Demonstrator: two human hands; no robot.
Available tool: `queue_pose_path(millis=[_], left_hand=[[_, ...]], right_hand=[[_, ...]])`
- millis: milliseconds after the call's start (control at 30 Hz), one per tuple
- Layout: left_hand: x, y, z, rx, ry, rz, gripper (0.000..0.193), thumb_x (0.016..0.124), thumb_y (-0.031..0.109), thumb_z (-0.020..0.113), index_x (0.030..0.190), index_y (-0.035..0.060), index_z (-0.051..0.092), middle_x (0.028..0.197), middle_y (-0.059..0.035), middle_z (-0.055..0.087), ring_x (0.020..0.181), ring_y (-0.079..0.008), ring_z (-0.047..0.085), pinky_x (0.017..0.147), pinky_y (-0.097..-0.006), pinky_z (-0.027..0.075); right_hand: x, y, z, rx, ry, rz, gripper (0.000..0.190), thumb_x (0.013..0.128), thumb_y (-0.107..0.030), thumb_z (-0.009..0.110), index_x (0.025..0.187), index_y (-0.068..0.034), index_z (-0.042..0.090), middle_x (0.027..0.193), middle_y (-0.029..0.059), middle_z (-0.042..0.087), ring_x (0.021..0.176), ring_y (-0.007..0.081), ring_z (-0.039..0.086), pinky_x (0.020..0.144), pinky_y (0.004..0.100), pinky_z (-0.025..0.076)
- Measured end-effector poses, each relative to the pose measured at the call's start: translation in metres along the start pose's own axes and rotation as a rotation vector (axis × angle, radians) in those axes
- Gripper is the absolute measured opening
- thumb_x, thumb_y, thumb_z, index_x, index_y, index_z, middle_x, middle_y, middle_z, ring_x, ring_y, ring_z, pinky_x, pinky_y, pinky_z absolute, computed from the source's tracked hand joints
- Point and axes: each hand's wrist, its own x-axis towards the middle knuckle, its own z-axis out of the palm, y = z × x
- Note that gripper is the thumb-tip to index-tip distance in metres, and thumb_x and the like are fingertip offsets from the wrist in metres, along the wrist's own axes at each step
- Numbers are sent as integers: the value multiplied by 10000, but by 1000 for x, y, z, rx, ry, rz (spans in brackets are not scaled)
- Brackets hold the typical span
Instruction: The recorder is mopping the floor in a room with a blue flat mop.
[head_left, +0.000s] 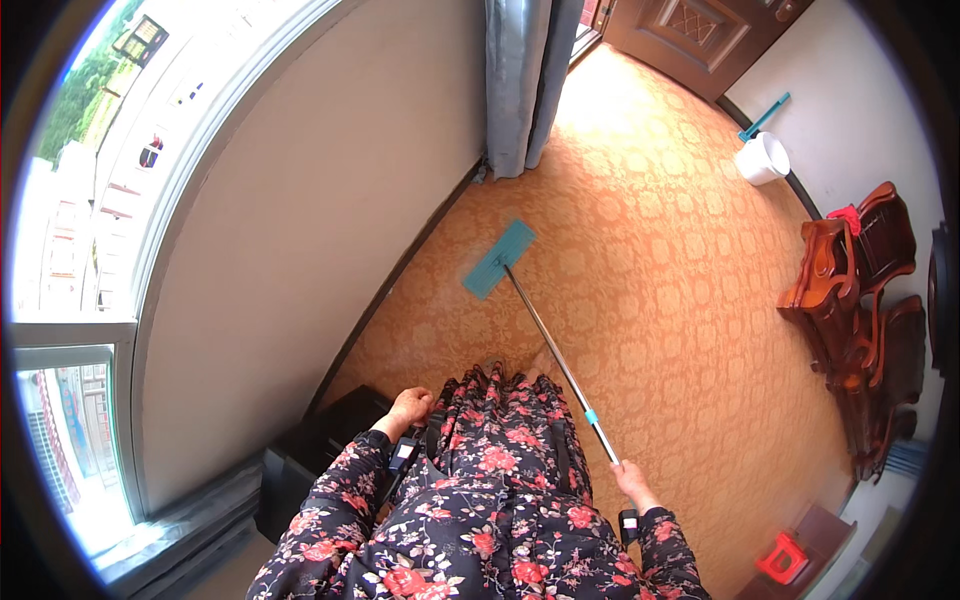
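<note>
My right hand is closed around the upper end of a metal mop pole, which has a teal collar a little below the grip. The pole slants away from me to a flat rectangular teal mop head, which lies on the orange patterned floor near the left wall. My left hand hangs at my side against the floral garment, fingers curled in and nothing visible in them. Close by it stands a black cabinet-like piece, partly hidden by my sleeve.
Grey curtains hang at the wall's far end, beside an open brown door. A white bucket with a teal-handled tool stands along the right wall. Nearer are carved wooden chairs and a red plastic item. A window is left.
</note>
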Motion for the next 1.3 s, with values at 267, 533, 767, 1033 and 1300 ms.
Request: queue_pose_path(millis=[267,533,767,1033,1300], left_hand=[[3,-14,34,49,-23,-98,242,805,172,438,985,49,543,714,-94,597,510,-185,582,459,-287,479],[-11,34,87,72,-38,98,252,808,167,443,995,20,526,639,-110,582,479,-175,561,424,-281,467],[-58,65,141,95,-61,115,235,804,196,467,937,31,567,674,-73,579,569,-163,556,470,-261,453],[-70,26,169,208,25,136,233,789,178,441,929,43,568,655,-80,579,507,-173,572,435,-285,479],[-108,60,236,335,19,289,247,789,208,480,958,46,561,690,-63,584,567,-151,568,468,-266,469]], right_hand=[[71,-72,-23,108,28,-1,403,789,-419,431,857,-37,542,758,166,578,709,291,567,614,399,436],[14,48,-64,48,102,-20,413,753,-450,451,866,-73,579,847,177,577,801,348,545,673,428,425],[-133,218,71,293,118,170,379,774,-373,453,779,-13,571,663,178,563,665,322,551,587,413,402],[-24,188,39,645,-3,104,358,789,-380,459,629,-61,479,446,27,425,341,154,418,324,297,335],[57,102,-104,665,80,-79,367,814,-364,452,610,-60,427,446,17,420,333,129,390,307,283,300]])
